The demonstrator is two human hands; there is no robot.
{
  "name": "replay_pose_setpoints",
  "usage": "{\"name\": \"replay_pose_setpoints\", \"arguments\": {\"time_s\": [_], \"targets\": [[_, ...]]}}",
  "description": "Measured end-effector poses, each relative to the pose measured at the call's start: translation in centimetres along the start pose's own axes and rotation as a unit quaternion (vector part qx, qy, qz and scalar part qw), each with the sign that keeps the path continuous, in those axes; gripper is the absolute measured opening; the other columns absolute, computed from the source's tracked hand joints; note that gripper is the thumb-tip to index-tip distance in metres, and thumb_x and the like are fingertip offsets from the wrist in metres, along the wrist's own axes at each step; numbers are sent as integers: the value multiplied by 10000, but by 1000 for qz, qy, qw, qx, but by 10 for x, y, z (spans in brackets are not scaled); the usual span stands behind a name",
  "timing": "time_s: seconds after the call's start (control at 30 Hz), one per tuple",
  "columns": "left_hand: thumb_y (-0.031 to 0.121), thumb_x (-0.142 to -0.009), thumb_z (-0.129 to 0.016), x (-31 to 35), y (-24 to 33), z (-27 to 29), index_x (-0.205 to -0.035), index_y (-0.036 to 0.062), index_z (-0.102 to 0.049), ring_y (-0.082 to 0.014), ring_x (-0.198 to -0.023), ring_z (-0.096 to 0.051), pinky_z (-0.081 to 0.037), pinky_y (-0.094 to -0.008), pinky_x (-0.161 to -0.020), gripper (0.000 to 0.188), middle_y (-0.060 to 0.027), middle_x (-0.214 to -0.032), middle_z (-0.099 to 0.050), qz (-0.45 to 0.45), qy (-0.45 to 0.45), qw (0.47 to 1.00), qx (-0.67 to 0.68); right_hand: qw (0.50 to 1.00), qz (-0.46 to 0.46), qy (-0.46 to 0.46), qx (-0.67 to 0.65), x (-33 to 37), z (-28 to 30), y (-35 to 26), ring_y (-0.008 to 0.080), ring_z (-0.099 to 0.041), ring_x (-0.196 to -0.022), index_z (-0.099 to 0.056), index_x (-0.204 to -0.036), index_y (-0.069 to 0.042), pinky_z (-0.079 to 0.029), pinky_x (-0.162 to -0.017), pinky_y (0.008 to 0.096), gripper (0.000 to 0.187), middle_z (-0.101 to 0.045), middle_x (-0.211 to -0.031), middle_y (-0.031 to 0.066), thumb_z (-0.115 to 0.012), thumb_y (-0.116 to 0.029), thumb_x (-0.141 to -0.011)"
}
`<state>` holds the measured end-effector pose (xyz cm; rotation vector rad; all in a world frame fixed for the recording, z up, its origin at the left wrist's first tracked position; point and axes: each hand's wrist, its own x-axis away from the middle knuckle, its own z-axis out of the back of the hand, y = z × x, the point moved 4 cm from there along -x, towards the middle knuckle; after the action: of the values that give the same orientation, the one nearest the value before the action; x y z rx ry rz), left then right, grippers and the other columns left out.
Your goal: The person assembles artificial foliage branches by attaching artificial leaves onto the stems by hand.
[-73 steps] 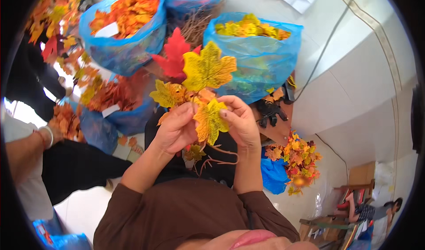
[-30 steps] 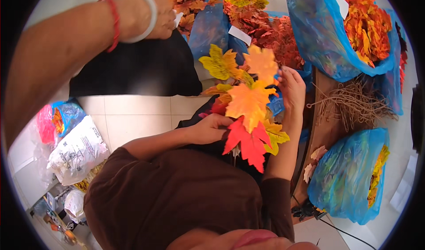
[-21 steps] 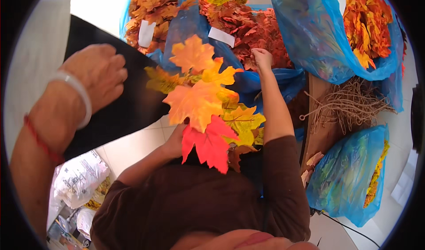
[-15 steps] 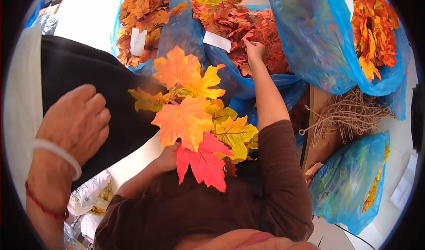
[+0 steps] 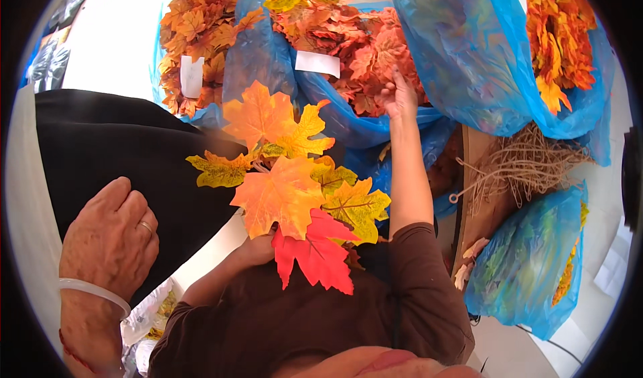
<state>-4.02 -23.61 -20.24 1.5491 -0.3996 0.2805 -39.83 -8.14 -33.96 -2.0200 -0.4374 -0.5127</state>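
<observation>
My left hand [image 5: 258, 247] is closed round the lower part of a spray of artificial maple leaves [image 5: 278, 190] in orange, yellow and red. The leaves hide most of its fingers and the stem. Out in front, my right hand [image 5: 400, 98] reaches into a blue plastic bag [image 5: 348, 127] and grips a cluster of dull red artificial maple leaves [image 5: 378, 56] at its near side. A white paper slip [image 5: 318, 64] lies on those leaves.
Another person's hand [image 5: 110, 241], with bracelet and ring, rests on black cloth [image 5: 120, 130] at left. Brown-orange leaves [image 5: 197, 30] fill a bag at far left. More blue bags [image 5: 455, 56] stand at right, beside tangled brown stems [image 5: 529, 160] on a wooden board [image 5: 472, 210].
My right hand has moved slightly right and nearer, and the red leaves by it are raised. My left hand keeps its hold on the spray. The other person's hand has shifted down.
</observation>
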Motion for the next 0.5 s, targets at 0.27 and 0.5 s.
{"name": "replay_pose_setpoints", "arguments": {"time_s": [0.27, 0.5], "targets": [[116, -832, -516, -11, -5, -12, -1080, 43, -533, -197, -934, -542, -441, -298, -780, 259, -55, -1061, -561, 5, -14, 992, 125, 985, 105, 69, 119, 49, 45, -47, 49, -458, -497, -579, -810, -95, -368, -403, 189, 124, -531, -655, -33, -672, -162, -763], [27, -841, -521, -16, 39, -37, -1076, 26, -519, -123, -992, -514, -404, -289, -860, 236, -20, -1065, -546, -91, -29, 903, 419, 970, 123, -5, 210, 164, 23, -49, 114, -555, -591, -538, -861, -50, -460, -508, 233, 115, -568, -726, 34, -519, -164, -860]]}}
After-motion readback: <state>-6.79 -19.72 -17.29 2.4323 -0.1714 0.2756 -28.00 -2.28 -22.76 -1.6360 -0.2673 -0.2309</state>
